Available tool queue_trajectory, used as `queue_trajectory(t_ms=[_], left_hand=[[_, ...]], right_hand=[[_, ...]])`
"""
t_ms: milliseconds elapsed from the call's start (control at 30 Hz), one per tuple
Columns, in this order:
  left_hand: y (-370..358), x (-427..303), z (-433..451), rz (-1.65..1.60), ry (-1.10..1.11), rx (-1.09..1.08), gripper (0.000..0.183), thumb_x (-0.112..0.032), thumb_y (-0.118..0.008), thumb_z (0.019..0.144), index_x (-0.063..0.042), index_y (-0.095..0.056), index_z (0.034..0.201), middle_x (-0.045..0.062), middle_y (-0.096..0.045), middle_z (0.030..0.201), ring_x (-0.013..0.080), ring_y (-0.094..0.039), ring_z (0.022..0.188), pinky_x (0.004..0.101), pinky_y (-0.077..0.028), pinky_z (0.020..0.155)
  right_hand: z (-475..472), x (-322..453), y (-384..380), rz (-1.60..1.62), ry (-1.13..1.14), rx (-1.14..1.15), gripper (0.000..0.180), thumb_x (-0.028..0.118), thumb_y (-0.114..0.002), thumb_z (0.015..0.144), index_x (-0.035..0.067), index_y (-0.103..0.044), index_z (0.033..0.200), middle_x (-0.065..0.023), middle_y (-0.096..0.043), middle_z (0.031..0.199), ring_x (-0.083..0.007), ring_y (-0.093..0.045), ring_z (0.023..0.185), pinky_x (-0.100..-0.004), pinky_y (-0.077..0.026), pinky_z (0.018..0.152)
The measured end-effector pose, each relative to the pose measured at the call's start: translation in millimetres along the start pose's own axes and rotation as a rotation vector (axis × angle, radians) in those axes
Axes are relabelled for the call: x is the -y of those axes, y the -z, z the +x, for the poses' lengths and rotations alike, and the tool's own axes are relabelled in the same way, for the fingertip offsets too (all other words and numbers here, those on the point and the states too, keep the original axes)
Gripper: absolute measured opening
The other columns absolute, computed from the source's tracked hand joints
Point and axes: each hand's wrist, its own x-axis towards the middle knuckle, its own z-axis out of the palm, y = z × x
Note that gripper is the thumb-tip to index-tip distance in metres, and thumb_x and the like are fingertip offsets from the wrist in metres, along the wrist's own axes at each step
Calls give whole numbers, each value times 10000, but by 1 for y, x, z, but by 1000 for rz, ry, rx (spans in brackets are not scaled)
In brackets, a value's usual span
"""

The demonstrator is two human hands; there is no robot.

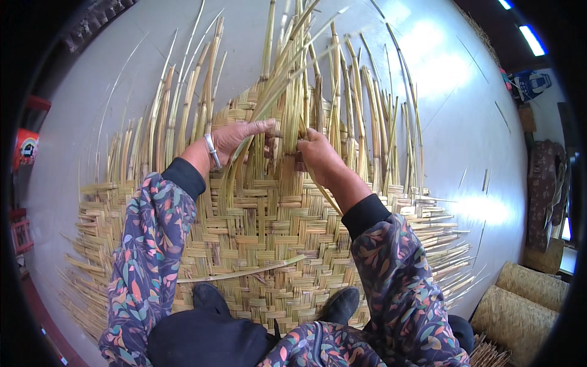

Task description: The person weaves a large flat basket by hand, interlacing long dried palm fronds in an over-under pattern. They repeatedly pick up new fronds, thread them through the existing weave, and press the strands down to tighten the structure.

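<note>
A woven mat of split reed strips (275,220) lies on the floor before me, and my feet are on it. My left hand (236,140) is around a bundle of loose strips (270,91) that lean up to the right. Its thumb lies across them, and its fingers are partly hidden behind. My right hand (321,156) pinches strips at the right side of an upright bundle (290,128) in the middle of the mat; its fingertips are hidden. One thin strip (328,195) runs down from the right hand over the weave.
A single loose strip (247,270) lies across the mat near my shoes (341,303). Long unwoven strip ends (215,59) fan out over the smooth grey floor (458,114). Rolled woven mats (513,316) rest at the lower right. Red furniture (20,231) stands at the left edge.
</note>
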Motion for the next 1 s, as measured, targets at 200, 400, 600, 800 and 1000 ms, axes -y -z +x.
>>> queue_trajectory(t_ms=[200, 400, 600, 800, 1000], left_hand=[[1, 4, -2, -100, -97, 52, 452, -363, -668, 904, -41, -620, 1218, 72, -677, 1102, 167, -663, 988, 338, -552, 874], [-1, 13, -12, -149, -294, -68, 505, -356, -704, 878, -51, -584, 1263, 72, -652, 1146, 156, -643, 1009, 335, -540, 883], [22, 12, -17, -644, -699, -177, 561, -404, -750, 833, -82, -521, 1230, 145, -610, 1147, 262, -576, 1110, 417, -473, 965], [48, -10, -25, -793, -668, -294, 499, -471, -733, 830, -117, -538, 1122, 85, -613, 1098, 223, -600, 1051, 391, -507, 860], [43, -2, -70, -462, -696, -164, 194, -209, -710, 887, -100, -679, 1044, 32, -682, 962, 159, -660, 887, 335, -545, 780]], right_hand=[[-15, 7, -8, 48, 13, 50, 321, 12, -420, 940, -8, -540, 1237, -82, -646, 928, -155, -638, 720, -300, -524, 589], [-22, 29, -1, -287, -93, 322, 292, 3, -475, 925, 27, -636, 1167, -31, -648, 859, -114, -614, 688, -262, -499, 561], [-20, 27, 0, -280, -125, 252, 345, 21, -487, 921, -18, -559, 1256, -91, -654, 978, -180, -680, 837, -346, -594, 769], [-18, 14, 5, -362, -50, 117, 295, 86, -549, 941, -77, -559, 1186, -142, -674, 988, -198, -697, 792, -324, -593, 700], [-18, 30, 16, -704, -130, 182, 187, 156, -603, 935, -23, -619, 986, -92, -699, 761, -161, -689, 619, -280, -540, 523]])
